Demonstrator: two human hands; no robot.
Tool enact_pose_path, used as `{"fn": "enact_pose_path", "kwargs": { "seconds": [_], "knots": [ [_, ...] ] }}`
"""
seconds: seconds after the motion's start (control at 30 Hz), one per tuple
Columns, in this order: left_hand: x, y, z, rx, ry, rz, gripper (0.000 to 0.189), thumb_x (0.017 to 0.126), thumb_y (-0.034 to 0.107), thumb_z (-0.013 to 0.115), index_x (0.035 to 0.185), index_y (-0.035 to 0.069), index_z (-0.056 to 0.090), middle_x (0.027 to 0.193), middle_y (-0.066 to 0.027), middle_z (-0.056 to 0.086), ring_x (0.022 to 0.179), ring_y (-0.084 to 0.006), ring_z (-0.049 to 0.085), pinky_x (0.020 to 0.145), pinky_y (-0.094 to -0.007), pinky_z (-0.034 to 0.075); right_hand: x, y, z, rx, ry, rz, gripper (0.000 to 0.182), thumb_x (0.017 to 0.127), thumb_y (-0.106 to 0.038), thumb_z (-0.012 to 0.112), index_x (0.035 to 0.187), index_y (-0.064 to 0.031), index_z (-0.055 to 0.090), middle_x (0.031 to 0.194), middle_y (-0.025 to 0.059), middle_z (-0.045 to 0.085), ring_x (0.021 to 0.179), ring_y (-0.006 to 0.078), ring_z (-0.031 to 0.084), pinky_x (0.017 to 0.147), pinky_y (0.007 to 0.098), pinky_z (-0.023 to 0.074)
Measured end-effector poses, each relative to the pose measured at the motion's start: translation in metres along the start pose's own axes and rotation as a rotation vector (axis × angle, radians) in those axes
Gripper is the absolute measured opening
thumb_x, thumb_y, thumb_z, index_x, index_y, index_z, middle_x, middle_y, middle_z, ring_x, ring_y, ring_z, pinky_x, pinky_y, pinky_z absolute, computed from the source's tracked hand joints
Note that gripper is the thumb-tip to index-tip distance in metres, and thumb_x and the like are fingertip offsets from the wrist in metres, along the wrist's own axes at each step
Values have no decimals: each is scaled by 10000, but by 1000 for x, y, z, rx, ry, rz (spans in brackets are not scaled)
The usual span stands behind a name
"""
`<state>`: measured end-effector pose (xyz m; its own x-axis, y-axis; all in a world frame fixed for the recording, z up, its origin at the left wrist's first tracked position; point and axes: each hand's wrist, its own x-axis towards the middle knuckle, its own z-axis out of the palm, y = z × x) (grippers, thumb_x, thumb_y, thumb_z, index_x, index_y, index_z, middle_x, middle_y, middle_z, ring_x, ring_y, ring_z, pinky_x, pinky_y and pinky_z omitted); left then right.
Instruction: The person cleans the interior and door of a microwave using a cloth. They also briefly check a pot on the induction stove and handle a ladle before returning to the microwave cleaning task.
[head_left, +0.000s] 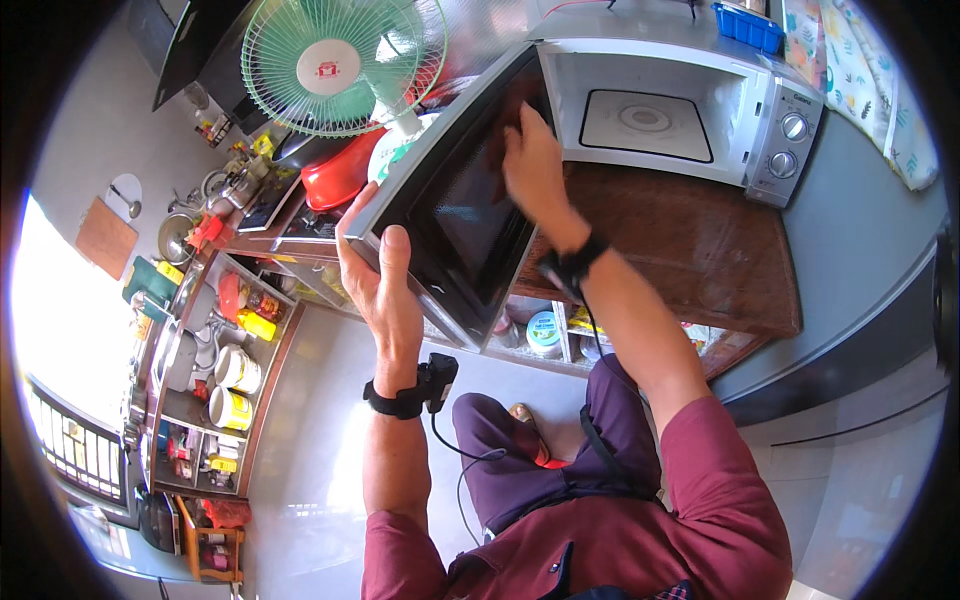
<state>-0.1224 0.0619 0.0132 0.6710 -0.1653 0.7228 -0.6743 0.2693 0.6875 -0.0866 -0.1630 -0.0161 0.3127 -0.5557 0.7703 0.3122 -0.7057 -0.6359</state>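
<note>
A white Galanz microwave oven (660, 112) stands with its door swung wide, so its bare white cavity shows. My left hand (386, 289) grips the outer edge of the microwave door (465, 210), thumb on the inner face and fingers behind. Against the dark inner face of that door lies my right hand (536, 165), fingers curled; whether anything is under them cannot be seen. A flat plate with a black border (645, 124) forms the cavity floor. Two round knobs sit on the control panel (784, 139) at the right.
A green table fan (330, 67) stands behind the door, near a red basin (337, 172). The brown wooden cabinet top (675, 240) supports the microwave; tubs sit on shelves below. A grey refrigerator-like surface (885, 247) rises at right. Shelves with buckets (232, 390) line the left.
</note>
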Motion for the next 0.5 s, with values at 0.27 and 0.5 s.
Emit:
{"fn": "enact_pose_path", "kwargs": {
  "seconds": [0.27, 0.5],
  "knots": [
    [4, -12, 0, -86, 55, 16, 525, 964, 281, 694, 1399, 24, 553, 1271, -106, 621, 1162, -173, 564, 1040, -315, 422, -41, 6, 14, 73, 65, -140, 405, 892, -7, 581, 1294, 44, 582, 1312, 264, 590, 1261, 441, 537, 1113, 493, 411],
    [2, -13, 0, -101, 35, -10, 523, 966, 292, 685, 1399, 29, 559, 1312, -106, 605, 1185, -183, 556, 1071, -311, 391, -91, -40, -12, 188, -122, -279, 436, 914, 37, 579, 1347, 67, 540, 1408, 320, 528, 1346, 472, 498, 1147, 486, 403]
  ]
}}
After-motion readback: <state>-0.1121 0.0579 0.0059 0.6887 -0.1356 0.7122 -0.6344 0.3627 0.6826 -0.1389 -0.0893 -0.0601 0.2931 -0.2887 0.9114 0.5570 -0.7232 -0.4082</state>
